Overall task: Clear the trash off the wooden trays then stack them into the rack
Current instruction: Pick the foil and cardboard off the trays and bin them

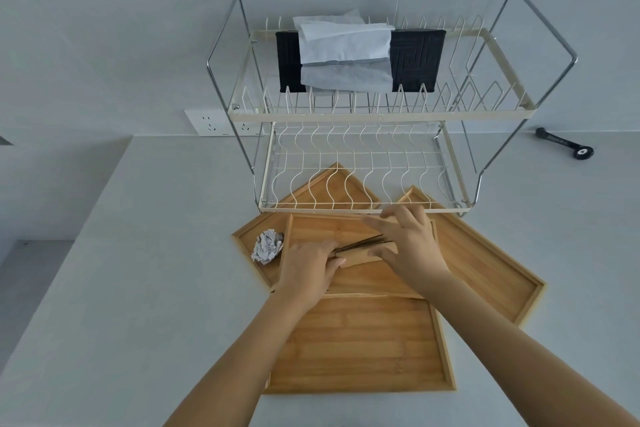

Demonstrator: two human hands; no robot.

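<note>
our left hand (pixel 306 267) and right hand (pixel 407 248) meet over the middle of the pile, both closed on a small wooden piece (pixel 363 256) with something dark and thin lying along its top; we cannot tell what that dark thing is. the left fingers curl down over its left end, the right thumb presses its near right end, and the right fingers spread wide above and beyond it, slightly blurred.

the piece sits above the upper tray (pixel 349 282), which rests on the others. just in front of it, closest to us, lies the near tray (pixel 360 350), square to us and bare. to the right a right tray (pixel 485 263) lies turned at an angle, its far corner reaching under the rack. a left tray (pixel 252 236) pokes out on the other side, and a crumpled paper ball (pixel 266 246) sits in its corner, just left of our left hand. one more far tray (pixel 332 187) shows through the wires of the rack's lower shelf.

the wire rack (pixel 374 114) stands behind the trays on the pale counter (pixel 121 253), its lower shelf holding nothing. a black tissue box (pixel 417 59) with white tissue lies on the upper shelf. a wall socket (pixel 207 123) is to the rack's left, and a black tool (pixel 564 144) lies well apart on the right.
</note>
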